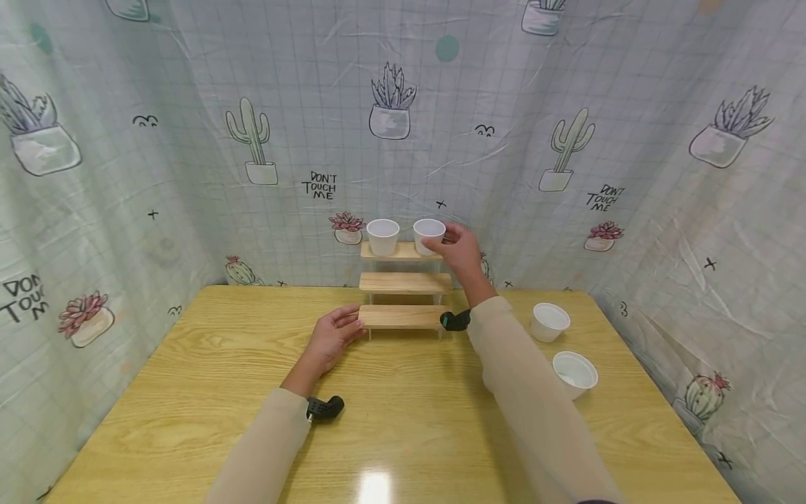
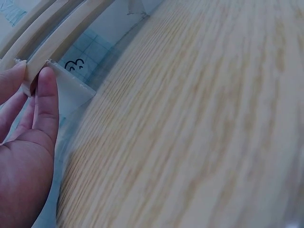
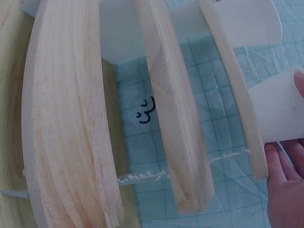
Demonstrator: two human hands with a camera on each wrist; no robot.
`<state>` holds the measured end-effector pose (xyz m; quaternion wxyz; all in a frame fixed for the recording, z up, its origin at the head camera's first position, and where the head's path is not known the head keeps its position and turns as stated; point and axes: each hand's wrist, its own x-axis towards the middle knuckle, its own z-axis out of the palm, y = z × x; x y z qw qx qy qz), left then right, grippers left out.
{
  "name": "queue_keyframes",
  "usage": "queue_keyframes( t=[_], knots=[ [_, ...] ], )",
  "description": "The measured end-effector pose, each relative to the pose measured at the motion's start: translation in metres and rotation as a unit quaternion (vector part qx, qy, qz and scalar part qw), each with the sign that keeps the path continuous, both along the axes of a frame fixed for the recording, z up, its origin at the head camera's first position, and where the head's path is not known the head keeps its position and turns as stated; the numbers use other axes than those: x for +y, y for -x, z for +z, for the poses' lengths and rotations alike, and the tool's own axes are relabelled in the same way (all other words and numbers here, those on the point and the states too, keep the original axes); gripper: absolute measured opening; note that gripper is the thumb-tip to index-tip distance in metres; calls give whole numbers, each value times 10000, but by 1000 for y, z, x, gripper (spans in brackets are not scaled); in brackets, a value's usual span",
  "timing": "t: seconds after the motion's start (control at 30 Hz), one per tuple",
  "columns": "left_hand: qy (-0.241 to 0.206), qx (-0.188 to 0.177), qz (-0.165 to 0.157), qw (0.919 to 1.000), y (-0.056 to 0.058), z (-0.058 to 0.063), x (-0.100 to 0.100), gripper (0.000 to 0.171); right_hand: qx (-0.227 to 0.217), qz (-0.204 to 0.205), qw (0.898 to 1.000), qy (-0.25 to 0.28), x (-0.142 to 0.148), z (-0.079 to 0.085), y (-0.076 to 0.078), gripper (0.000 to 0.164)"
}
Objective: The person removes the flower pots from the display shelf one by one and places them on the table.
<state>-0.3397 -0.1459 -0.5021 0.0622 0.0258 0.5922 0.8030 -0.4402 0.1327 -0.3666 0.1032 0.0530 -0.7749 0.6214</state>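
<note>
A small three-step display stand with wooden boards and clear side supports stands at the back of the table. On its top board sit two white plastic cups, a left one and a right one. My right hand holds the right cup between thumb and fingers, at the board's right end. In the right wrist view only part of that cup shows beside the fingers. My left hand pinches the left end of the lowest board with thumb and fingertips.
Two more white cups, a farther one and a nearer one, stand at the right of the wooden table, beside my right sleeve. A cactus-print curtain hangs close behind the stand and along both sides.
</note>
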Motion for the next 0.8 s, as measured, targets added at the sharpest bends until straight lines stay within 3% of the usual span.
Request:
queue_keyframes(
  t=[0.43, 0.67, 0.8],
  knots=[
    [1, 15, -44, 10000, 1, -2, 0, 52, 123, 113, 9998, 117, 3, -1, -3, 68],
    [-26, -18, -43, 10000, 1, -2, -1, 52, 118, 9, 9998, 183, 2, 0, -15, 68],
    [12, -30, -38, 10000, 0, -1, -1, 52, 80, 6, 9988, 491, 3, -1, -22, 68]
  ],
)
